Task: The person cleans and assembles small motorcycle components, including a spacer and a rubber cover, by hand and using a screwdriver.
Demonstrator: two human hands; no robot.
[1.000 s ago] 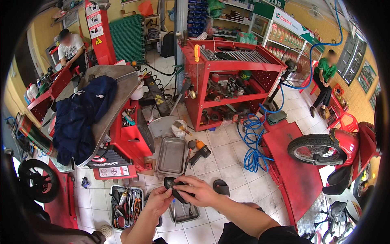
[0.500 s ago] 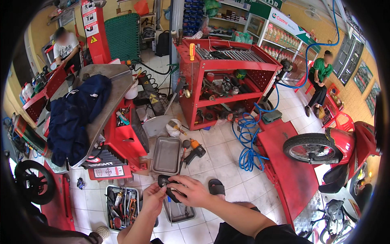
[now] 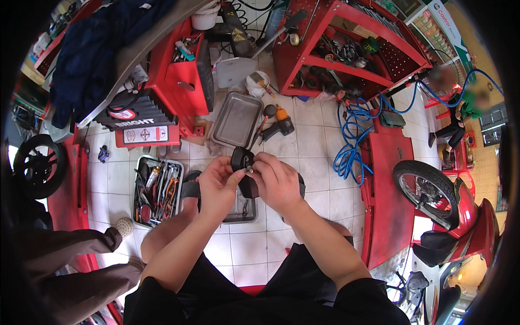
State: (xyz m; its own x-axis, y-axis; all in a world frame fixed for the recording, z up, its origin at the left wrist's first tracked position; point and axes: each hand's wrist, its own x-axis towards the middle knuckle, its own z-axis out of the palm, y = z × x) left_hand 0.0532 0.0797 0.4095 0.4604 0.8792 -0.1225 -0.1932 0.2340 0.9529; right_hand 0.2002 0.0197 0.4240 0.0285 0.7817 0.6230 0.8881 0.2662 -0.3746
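Between my two hands is a black motorcycle-type part [image 3: 240, 157] with a rounded top and a small metal fitting near its middle. My left hand [image 3: 218, 181] grips its left side, thumb against the metal fitting. The fingers of my right hand [image 3: 275, 181] are bent and closed around the other side, close to the same fitting; a dark flat portion shows beneath them. What exactly the part is, I cannot make out. Below my hands lies a grey metal tray [image 3: 250, 218], partly covered by them.
A tool tray [image 3: 138, 214] full of pliers and wrenches stands at the left. Ahead are an emptied-looking pan [image 3: 218, 130] and an orange-black impact wrench [image 3: 280, 125]. A blue air hose [image 3: 346, 157] coils at the right. Another person's brown-trousered legs [image 3: 92, 271] are at left.
My view has tipped downward, so hands, tray and pan sit higher in the picture. Both hands still hold the black part, with fingers now around its metal fitting. Another person's legs show more.
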